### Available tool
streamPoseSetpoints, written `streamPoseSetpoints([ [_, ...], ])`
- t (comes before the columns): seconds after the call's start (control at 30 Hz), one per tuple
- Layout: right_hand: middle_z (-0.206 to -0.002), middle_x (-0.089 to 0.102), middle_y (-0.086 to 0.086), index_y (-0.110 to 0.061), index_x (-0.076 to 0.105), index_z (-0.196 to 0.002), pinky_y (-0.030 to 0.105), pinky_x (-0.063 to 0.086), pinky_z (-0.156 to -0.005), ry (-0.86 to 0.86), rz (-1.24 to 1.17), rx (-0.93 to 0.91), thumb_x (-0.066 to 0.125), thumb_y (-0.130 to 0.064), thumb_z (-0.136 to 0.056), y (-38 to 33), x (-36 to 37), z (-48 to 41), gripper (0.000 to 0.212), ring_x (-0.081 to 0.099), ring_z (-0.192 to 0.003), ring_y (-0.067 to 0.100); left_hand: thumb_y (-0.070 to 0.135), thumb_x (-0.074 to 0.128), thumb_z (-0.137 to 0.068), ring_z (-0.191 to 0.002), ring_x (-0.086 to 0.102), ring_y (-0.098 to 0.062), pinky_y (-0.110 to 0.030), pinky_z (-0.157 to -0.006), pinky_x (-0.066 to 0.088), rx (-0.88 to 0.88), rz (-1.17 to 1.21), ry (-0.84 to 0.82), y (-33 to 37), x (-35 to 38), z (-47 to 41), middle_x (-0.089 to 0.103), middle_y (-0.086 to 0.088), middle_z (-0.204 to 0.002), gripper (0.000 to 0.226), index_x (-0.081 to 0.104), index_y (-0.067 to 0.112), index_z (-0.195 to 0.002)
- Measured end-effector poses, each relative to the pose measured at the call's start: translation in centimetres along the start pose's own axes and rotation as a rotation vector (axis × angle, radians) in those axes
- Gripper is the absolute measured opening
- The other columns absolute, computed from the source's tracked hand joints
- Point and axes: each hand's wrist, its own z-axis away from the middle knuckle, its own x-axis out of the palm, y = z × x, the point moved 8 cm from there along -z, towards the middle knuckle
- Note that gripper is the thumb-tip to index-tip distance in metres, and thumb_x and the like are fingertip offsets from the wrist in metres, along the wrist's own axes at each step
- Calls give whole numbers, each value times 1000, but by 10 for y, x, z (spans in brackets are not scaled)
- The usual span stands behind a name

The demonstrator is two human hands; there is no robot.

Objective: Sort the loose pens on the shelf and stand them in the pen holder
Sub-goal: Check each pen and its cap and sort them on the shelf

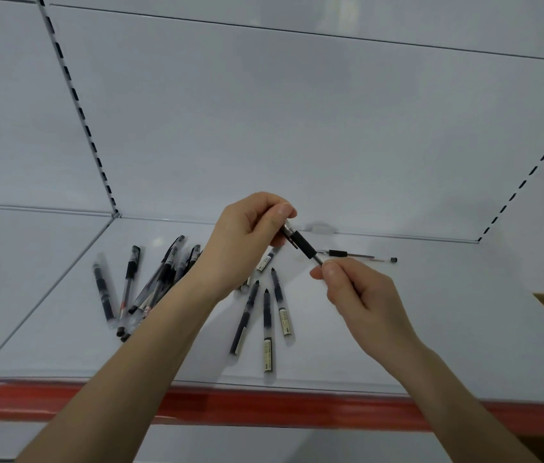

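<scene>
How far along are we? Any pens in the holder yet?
Nothing looks done: no pen holder is in view. In hand: one black-grip pen, left hand gripping its upper end, right hand pinching its tip. Left: the pen pile, the mid-shelf pens and a thin refill-like piece lie on the shelf.

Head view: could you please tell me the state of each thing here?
Black-grip pen: above the shelf, held at both ends.
Left hand: grips its upper end.
Right hand: pinches its lower end.
Pile of pens: lying crossed.
Three pens: lying flat, fanned.
</scene>
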Motion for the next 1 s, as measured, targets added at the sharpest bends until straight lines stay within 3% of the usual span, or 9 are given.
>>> streamPoseSetpoints([
  [0.17,-51,47,-12,-36,56,-75,12,35,-52,-91,49,52,42,-28,-95,5,14,-6,26,44,-51,5,15,43,-96,-57,56,0,-17,-66,53,-96,48,56,-21,-7,-1,57,1,-72,20,63,16,-93],
  [0.3,-63,58,-10,-21,62,-89,8,39,-55,-260,134,119,38,-33,-95,20,24,-7,27,53,-55,-2,18,49,-94,-47,52,0,-13,-55,47,-139,-167,95,-39,-21,-5,57,2,-65,15,61,11,-95],
  [0.43,-74,63,-3,-13,62,-88,9,43,-60,-202,224,140,43,-29,-95,33,13,-12,26,58,-65,-6,27,50,-92,-55,53,-10,-26,-57,44,-194,-464,88,-53,-49,-13,61,3,-67,15,52,13,-90],
  [0.53,-80,65,7,-10,60,-82,29,50,-72,-187,293,154,49,-25,-92,44,10,-17,21,63,-77,16,28,49,-93,-59,50,-9,-23,-54,36,-215,-711,13,-62,-63,-18,56,5,-66,19,55,10,-91],
  [0.57,-79,66,5,-12,60,-81,29,49,-71,-199,315,155,49,-25,-92,46,12,-18,20,63,-78,20,28,49,-93,-62,49,-12,-25,-56,34,-217,-777,-11,-66,-66,-20,55,3,-69,21,57,9,-93],
  [0.67,-71,60,-7,-20,59,-78,12,39,-60,-251,384,125,50,-26,-91,48,21,-23,17,55,-65,5,25,52,-92,-75,47,-17,-23,-68,33,-223,-864,-71,-76,-68,-23,53,-3,-80,24,65,6,-95],
  [0.83,-63,53,-13,-22,56,-73,5,35,-56,-237,379,63,54,-19,-89,49,27,-35,17,48,-59,-9,24,54,-91,-92,57,-29,-32,-78,43,-196,-950,-108,-88,-64,-29,66,-14,-101,23,68,7,-97],
  [1.0,-65,55,-12,-17,58,-75,8,36,-58,-208,401,53,53,-16,-89,54,24,-59,15,50,-60,2,23,51,-92,-90,56,-34,-32,-76,40,-61,-1020,2,-77,-54,-24,56,-18,-99,25,64,4,-102],
])
